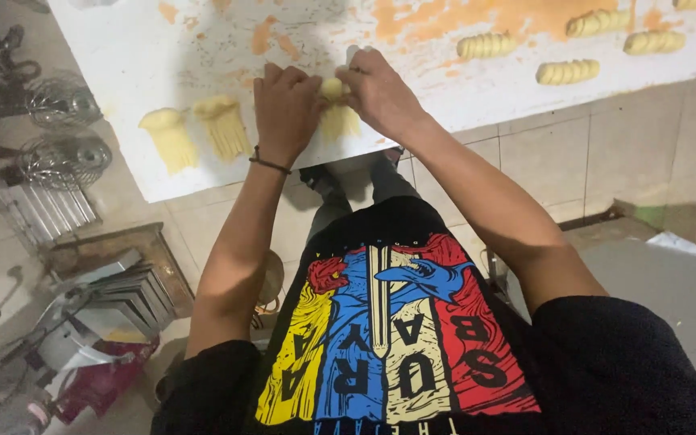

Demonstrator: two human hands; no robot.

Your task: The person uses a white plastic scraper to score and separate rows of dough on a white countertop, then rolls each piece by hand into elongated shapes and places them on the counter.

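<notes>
Both my hands work on one piece of pale yellow dough (pixel 338 119) at the near edge of a white table (pixel 122 56). My left hand (pixel 285 109) presses on its left side and wears a dark band at the wrist. My right hand (pixel 380 95) pinches the dough's top end with the fingers. The dough's lower part is cut into thin strips that fan out. Two similar slit dough pieces (pixel 169 138) (pixel 223 125) lie to the left on the table.
Several rolled, ridged dough pieces (pixel 567 72) lie at the table's far right, among orange stains. Wire whisk attachments (pixel 62 101) and metal racks (pixel 42 211) stand at the left. Stacked metal trays (pixel 126 298) sit on the tiled floor below.
</notes>
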